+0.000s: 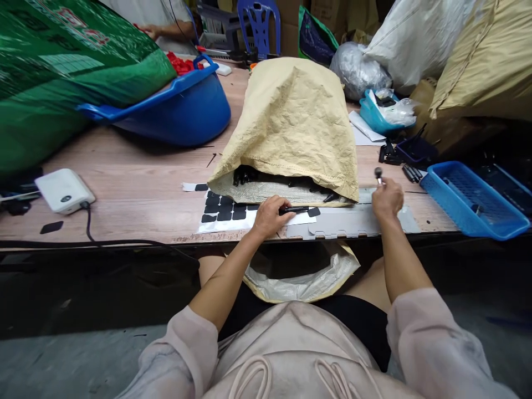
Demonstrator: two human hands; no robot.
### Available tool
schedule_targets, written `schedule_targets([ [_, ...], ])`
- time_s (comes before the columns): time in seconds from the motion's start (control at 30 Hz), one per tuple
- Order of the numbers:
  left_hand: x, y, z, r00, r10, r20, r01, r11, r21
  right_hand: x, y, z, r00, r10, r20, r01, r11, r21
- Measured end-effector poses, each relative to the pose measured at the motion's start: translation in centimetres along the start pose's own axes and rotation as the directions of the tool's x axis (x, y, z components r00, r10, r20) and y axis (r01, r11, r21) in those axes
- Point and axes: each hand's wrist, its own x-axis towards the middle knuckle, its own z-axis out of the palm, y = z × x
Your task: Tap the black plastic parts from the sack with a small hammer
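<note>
My left hand (271,217) rests at the table's front edge, its fingers closed on a slim black pen-like piece (297,209). A black square patch (314,212) lies at the far end of that piece. Under and beside this hand is a white sheet (208,226) with rows of black square patches (225,209). To the right, my right hand (387,198) is closed around a small tool (378,174) with a rounded, dark shiny head; its exact kind is unclear. Between and behind the hands lies a tan woven sack (299,116), its mouth facing me, with black pieces (245,175) inside.
A blue tub (178,113) and a green bag (83,83) stand at the left, near a white device (65,191) with a cable. A blue basket (474,199) sits at the right. An open sack (299,285) is between my legs. Another person's hand (153,31) shows behind.
</note>
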Motion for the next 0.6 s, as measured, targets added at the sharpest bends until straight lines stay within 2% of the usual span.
schedule_targets([
  [0.1, 0.3, -0.4, 0.3, 1.0, -0.013, -0.017, 0.012, 0.999, -0.034, -3.2, -0.2, -2.9, 0.98, -0.099, -0.174, 0.142, 0.955, 0.259],
  [0.2, 0.2, -0.7, 0.2, 1.0, -0.009, -0.006, 0.009, 0.997, -0.073, -8.8, -1.6, -4.4, 0.966, -0.234, -0.109, 0.257, 0.827, 0.501],
  [0.27, 0.1, -0.8, 0.1, 1.0, -0.007, 0.015, 0.009, 0.996, -0.093, -12.6, -2.9, -4.2, 0.915, -0.404, -0.018, 0.336, 0.734, 0.591],
  [0.33, -0.1, -0.8, 0.0, 0.999, -0.004, 0.035, 0.007, 0.995, -0.102, -15.5, -4.0, -3.2, 0.848, -0.53, 0.033, 0.398, 0.675, 0.621],
  [0.4, -0.1, -0.8, 0.0, 0.999, 0.008, 0.049, -0.003, 0.995, -0.105, -17.2, -4.9, -2.1, 0.802, -0.597, 0.036, 0.455, 0.648, 0.611],
  [0.6, -0.1, -0.7, 0.0, 0.997, 0.043, 0.062, -0.037, 0.995, -0.088, -18.7, -6.1, -0.4, 0.728, -0.68, -0.089, 0.62, 0.597, 0.509],
])
